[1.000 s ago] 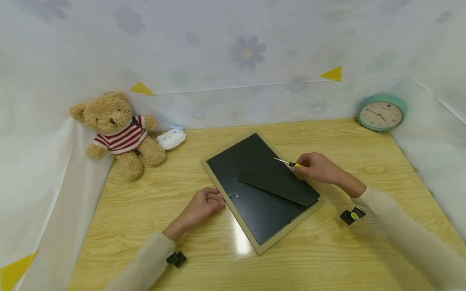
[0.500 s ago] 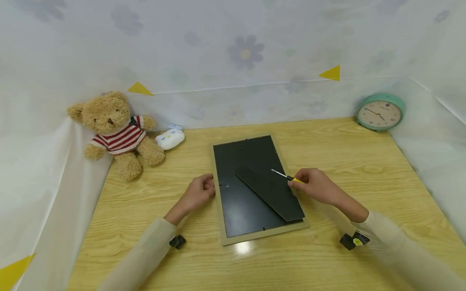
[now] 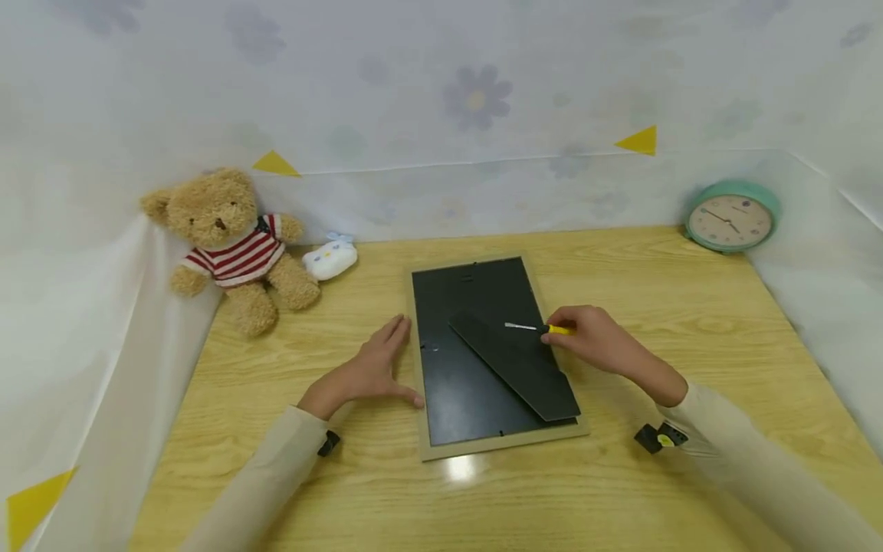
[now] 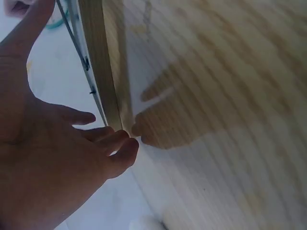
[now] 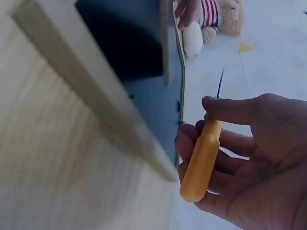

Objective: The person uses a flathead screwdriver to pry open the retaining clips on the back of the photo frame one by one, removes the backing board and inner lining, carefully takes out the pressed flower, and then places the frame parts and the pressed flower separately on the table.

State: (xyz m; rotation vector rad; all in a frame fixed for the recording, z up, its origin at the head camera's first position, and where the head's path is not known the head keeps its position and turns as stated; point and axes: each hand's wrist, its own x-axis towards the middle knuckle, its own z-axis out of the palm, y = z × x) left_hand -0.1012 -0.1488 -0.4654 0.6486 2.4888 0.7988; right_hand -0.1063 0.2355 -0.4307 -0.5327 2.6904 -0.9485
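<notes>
A picture frame (image 3: 469,414) lies face down on the wooden table, its black backing up and its pale wooden border showing. The black easel stand (image 3: 520,376) slants across the backing, raised a little at its lower end. At the frame's left edge is my left hand (image 3: 369,372), thumb and fingers spread, the thumb at the border. My right hand (image 3: 600,337) pinches a screwdriver (image 5: 202,160) with a yellow handle beside the right edge. The screwdriver's metal shaft points left above the backing. Small metal tabs (image 4: 88,63) show along the frame's inner edge in the left wrist view.
A teddy bear (image 3: 237,253) in a striped shirt sits at the back left, with a small white plush (image 3: 331,261) beside it. A green round clock (image 3: 731,218) stands at the back right. A pale flowered cloth (image 3: 414,115) hangs behind the table (image 3: 310,491).
The frame has turned clockwise from its diagonal lie to nearly upright in view. My left hand's fingers have spread apart. The right hand dipped, then rose slightly, still holding the screwdriver.
</notes>
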